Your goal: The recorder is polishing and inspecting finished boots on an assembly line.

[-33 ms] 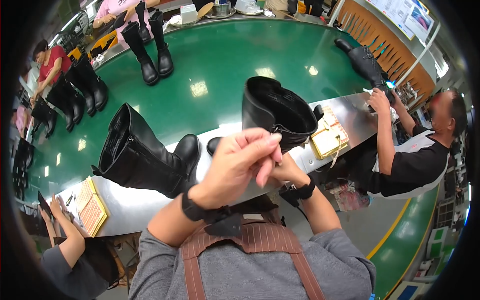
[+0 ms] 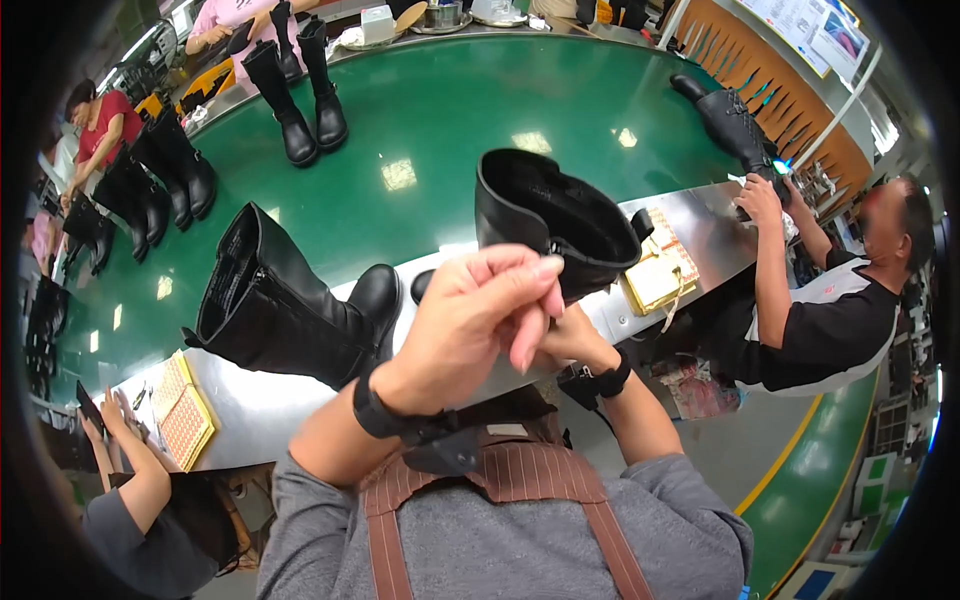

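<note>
A black tall boot (image 2: 500, 215) stands on the metal bench edge before me, its wide top turned towards me and a zip running down from the rim. Just in front of that zip is my left hand (image 2: 470, 315), closed in a pinch of thumb and forefinger. Whatever lies between those fingertips is too small to make out. Behind it, my right hand (image 2: 578, 338) is against the lower part of the same boot, with its fingers mostly hidden by my left hand. A matching boot (image 2: 300, 305) leans to the left, its toe pointing right.
Yellow-edged card bundles lie on the metal strip, one at right (image 2: 658, 275) and one at left (image 2: 180, 410). Beyond spreads a green table (image 2: 440, 110) bearing several black boots (image 2: 325, 100). A co-worker (image 2: 820, 300) at right handles another boot; other people are at left and far side.
The boot top before me has shifted slightly left and away, and my left hand has moved a little the same way. The boot at left has hardly moved.
</note>
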`<state>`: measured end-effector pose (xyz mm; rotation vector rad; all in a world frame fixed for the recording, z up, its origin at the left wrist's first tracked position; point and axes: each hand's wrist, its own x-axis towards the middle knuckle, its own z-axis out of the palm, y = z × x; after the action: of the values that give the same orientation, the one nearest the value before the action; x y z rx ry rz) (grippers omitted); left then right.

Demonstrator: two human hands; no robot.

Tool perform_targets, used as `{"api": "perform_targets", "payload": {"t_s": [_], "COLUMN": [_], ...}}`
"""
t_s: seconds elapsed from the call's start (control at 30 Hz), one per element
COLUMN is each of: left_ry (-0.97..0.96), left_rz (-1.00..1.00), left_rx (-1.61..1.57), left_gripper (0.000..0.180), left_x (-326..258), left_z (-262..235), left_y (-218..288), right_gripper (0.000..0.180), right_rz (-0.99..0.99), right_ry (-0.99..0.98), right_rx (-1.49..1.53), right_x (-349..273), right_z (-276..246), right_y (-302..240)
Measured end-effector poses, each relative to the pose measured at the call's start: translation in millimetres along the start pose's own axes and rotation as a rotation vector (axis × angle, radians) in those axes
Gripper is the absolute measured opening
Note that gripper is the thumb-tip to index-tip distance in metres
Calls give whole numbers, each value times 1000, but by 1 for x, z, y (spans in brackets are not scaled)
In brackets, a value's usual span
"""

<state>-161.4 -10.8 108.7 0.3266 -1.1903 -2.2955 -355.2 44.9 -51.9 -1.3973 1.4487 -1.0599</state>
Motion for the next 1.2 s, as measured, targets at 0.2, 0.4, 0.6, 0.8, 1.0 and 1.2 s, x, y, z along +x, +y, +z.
{"api": "perform_targets", "payload": {"t_s": [0.2,0.4,0.6,0.8,1.0,1.2], "left_ry": [-32,-46,770,772,666,511], "left_rz": [6,-246,-585,143,346,385], "left_rx": [388,831,1504,868,104,-214], "left_gripper": [33,30,59,47,32,37], "left_x": [-8,-105,-190,-138,-90,-44], "left_z": [-16,-89,-128,-167,-172,-188], "left_y": [4,-2,-2,-58,-41,-14], "right_gripper": [54,75,86,60,36,41], "right_rz": [-2,38,-38,-88,39,-104], "right_ry": [-21,-137,-236,0,60,-65], "right_rx": [-27,106,-89,-44,727,1038], "right_x": [-4,1,16,22,51,103], "right_z": [8,3,7,58,65,83], "right_y": [-16,-24,-40,-34,-49,-63]}}
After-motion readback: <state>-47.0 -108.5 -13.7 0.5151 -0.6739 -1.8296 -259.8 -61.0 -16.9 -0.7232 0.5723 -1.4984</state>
